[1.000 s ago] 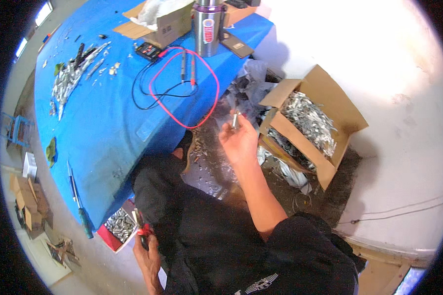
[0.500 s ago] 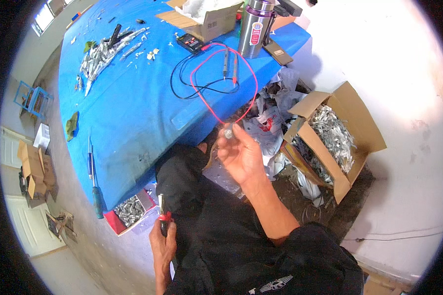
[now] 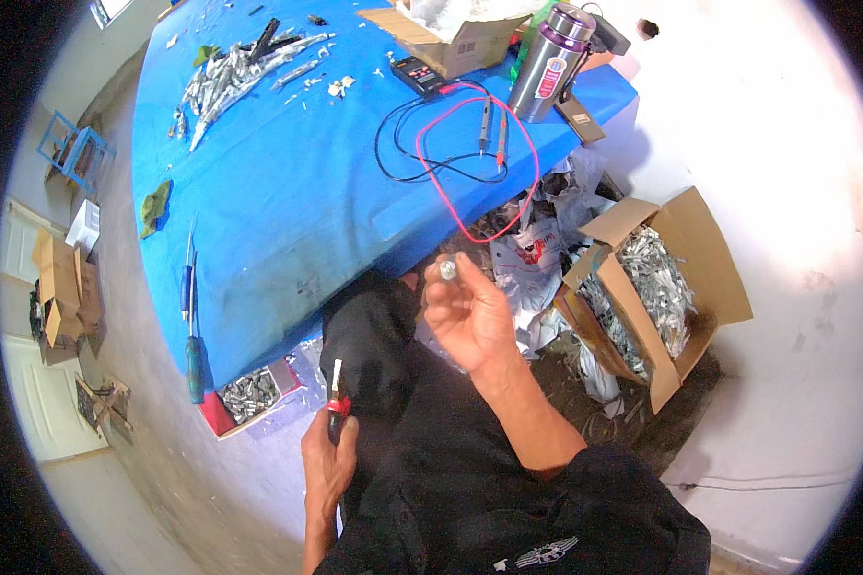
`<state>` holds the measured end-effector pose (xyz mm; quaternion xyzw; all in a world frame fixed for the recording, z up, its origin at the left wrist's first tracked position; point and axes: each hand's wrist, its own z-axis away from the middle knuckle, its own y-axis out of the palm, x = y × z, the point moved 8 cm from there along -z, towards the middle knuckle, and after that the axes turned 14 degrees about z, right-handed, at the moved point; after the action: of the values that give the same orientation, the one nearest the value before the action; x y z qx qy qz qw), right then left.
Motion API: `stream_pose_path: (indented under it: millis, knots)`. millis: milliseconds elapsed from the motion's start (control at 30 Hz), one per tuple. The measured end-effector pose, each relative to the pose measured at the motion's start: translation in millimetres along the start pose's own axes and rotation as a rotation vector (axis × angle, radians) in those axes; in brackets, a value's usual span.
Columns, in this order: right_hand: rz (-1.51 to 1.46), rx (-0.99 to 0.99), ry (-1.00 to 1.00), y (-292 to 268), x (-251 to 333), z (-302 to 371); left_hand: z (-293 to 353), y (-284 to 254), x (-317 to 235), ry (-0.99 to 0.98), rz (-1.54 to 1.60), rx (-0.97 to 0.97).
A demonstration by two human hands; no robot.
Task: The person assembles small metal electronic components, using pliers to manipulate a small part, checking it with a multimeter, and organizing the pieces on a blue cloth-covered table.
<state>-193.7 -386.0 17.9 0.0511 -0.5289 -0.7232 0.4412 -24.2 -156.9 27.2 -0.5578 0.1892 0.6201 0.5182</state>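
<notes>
At far left on the feed I work from, a blue chair (image 3: 75, 153) stands beyond a cardboard box (image 3: 59, 287) on the floor. A green leaf (image 3: 154, 209) lies near the left edge of the blue table (image 3: 288, 211); a green-handled screwdriver (image 3: 194, 369) rests close by it. Beneath the table's near corner, a red-sided bin (image 3: 218, 412) holds small metal pieces (image 3: 251, 395), and farther up the tabletop I see a heap of silvery strips (image 3: 230, 91). I have my left hand (image 3: 328, 455) wrapped around a red-and-black tool (image 3: 338, 407), its pale tip pointing up, to the right of the bin. A meter (image 3: 417, 75) lies toward the table's far side. My right hand (image 3: 478, 321), palm up and narrowed to a pinch, holds a small silvery piece (image 3: 448, 270) near the table's edge. A steel flask (image 3: 551, 62) stands on the tabletop; farther right, an open carton (image 3: 714, 278) is heaped with silvery scraps (image 3: 657, 292).
</notes>
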Motion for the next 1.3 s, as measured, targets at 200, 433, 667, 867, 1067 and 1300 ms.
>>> stream_pose_path:
  millis: [200, 433, 667, 867, 1067, 1300]
  knots:
    - [0.047, -0.015, 0.028, 5, -14, -3, -5, -8, 5, -0.011, 0.056, -0.028]
    - [0.115, -0.017, 0.062, 15, -31, -8, -7, -18, 8, -0.006, 0.157, -0.059]
    - [0.179, -0.032, 0.002, 26, -40, -13, -14, -39, 10, 0.022, 0.151, -0.107]
    - [0.18, -0.038, 0.06, 29, -54, -19, -22, -63, -4, 0.141, 0.116, -0.206]
    - [0.254, -0.024, 0.056, 36, -65, -28, -33, -88, -8, 0.236, 0.094, -0.277]
    - [0.533, 0.052, -0.08, 63, -63, -36, -56, -103, -57, 0.386, -0.132, -0.315]
